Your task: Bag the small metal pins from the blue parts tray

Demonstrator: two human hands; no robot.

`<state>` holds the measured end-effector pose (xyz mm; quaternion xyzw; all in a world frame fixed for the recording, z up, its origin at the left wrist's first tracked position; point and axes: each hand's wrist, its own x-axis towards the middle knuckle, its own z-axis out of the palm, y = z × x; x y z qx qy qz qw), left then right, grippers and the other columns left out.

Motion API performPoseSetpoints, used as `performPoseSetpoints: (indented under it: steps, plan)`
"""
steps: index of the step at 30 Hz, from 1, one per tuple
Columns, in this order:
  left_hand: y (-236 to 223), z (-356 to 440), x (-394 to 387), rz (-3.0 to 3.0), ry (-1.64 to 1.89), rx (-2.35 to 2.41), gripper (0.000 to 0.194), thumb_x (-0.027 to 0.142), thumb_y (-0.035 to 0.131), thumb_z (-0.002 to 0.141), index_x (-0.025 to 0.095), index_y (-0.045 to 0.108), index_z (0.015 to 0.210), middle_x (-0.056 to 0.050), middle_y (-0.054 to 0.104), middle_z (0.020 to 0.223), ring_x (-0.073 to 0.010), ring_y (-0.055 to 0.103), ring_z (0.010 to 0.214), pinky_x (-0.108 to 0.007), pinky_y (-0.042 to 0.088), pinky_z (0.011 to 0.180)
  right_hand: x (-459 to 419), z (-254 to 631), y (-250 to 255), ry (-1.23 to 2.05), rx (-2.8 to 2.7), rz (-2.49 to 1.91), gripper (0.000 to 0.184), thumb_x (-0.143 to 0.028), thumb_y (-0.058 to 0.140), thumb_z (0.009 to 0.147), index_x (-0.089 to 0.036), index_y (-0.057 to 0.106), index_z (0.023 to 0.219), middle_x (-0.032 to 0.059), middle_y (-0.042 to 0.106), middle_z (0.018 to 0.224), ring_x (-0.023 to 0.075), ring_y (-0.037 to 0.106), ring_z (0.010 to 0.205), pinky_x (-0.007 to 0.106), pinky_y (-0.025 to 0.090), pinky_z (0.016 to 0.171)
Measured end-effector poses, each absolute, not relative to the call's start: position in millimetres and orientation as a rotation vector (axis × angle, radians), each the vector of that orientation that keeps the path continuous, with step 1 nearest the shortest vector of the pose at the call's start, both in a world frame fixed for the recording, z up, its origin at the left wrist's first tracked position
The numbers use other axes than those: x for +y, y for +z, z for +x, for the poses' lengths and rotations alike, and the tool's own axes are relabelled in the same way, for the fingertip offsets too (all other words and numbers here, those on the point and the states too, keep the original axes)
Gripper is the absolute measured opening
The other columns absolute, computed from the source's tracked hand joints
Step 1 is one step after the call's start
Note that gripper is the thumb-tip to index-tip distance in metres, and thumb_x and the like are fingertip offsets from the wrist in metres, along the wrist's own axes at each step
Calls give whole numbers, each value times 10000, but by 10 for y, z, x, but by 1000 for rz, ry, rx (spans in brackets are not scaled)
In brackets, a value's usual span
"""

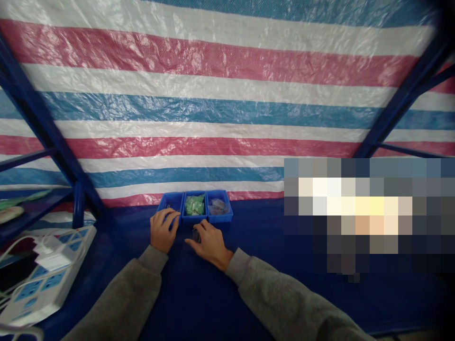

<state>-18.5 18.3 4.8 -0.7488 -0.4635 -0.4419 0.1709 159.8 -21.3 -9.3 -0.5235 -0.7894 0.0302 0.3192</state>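
Observation:
Three small blue bins stand in a row at the back of the dark blue table. My left hand is at the front of the left bin, its fingers curved over the rim and spread apart. A few thin, light pieces show in that bin beside the fingers. In front of the middle bin, my right hand has thumb and fingers around a small dark block, partly hidden by the fingers. Green-and-clear small packets fill the middle bin. Clear plastic pieces lie in the right bin.
A white power strip with blue sockets, a white plug adapter and cables lies at the left. Blue metal posts rise at both sides. A striped tarp hangs behind the table. A blurred-out patch hides the right side.

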Motion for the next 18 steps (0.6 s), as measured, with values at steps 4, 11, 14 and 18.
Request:
performPoseSetpoints:
  steps: [4, 11, 14, 18]
  plan:
    - [24, -166, 165, -2254, -1255, -1218, 178, 236, 494, 849, 205, 652, 927, -74, 620, 965, -208, 560, 940, -358, 400, 833, -224, 1589, -98, 22, -2211, -1434, 386, -510, 580, 768, -192, 578, 988, 79, 561, 984, 216, 557, 896, 299, 456, 710]
    - [23, -113, 133, -2445, -1363, -1186, 189, 211, 461, 861, 197, 636, 933, -60, 639, 910, -172, 593, 901, -299, 454, 848, -197, 1607, -119, -13, -2287, -1403, 222, -380, 515, 848, -194, 591, 942, 69, 592, 936, 190, 576, 852, 273, 449, 689]
    - [35, -105, 116, -2496, -1353, -1208, 178, 215, 472, 854, 195, 637, 919, -55, 641, 898, -159, 606, 854, -268, 475, 794, -177, 1610, -129, -19, -2309, -1383, 170, -310, 488, 866, -190, 596, 919, 65, 605, 916, 177, 583, 838, 259, 442, 680]
    - [24, -104, 117, -2547, -1299, -1213, 192, 235, 458, 861, 192, 635, 923, -57, 647, 885, -151, 612, 822, -257, 485, 759, -153, 1605, -146, -13, -2328, -1380, 153, -245, 454, 883, -188, 596, 899, 65, 614, 898, 161, 587, 825, 242, 437, 677]
